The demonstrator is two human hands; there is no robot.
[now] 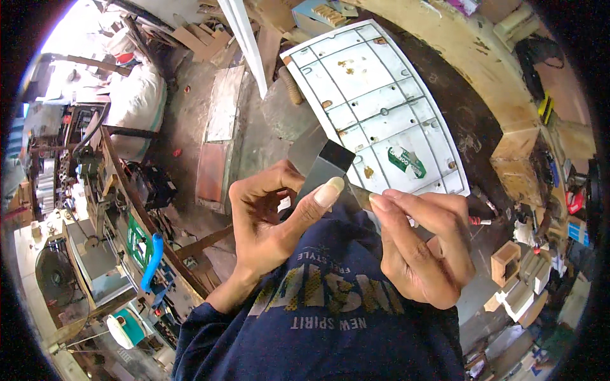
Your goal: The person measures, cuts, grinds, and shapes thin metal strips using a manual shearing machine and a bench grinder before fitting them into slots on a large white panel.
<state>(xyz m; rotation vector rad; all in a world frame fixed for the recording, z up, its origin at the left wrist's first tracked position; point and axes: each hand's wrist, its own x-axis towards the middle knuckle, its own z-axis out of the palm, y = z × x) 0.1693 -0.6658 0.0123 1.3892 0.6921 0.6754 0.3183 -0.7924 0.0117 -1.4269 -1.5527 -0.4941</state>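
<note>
2 hands in view, both occupied. L hand (260, 241) had thumb & fingers clamped round 1 dark block (326, 166), black at its end; block sat approx mid-view, in front of the chest of a navy sweatshirt (330, 346) w/ printed front. 1 flat grey piece (304, 151) showed just behind it; couldn't tell if joined. R hand (427, 251) pinched 1 thin brownish strip (360, 196) btwn thumb & fingertips, other fingers curled; strip's tip was right by the block, contact unclear.

Beyond the hands: 1 white panel (394, 130) w/ dark grid lines & brown stains, 1 green-and-white scrap (406, 162) on its near part. Also 1 blue curved handle (152, 263) over at L, 1 corrugated hose (290, 86) near the panel's far L edge.

Containers: 1 bulging white sack (136, 105) far L, contents hidden; 1 small open-fronted wooden box (506, 263) at R, inside too small to make out; 1 pale blue box (308, 24) at top w/ wood slats (328, 14), in or on it, couldn't tell.
</note>
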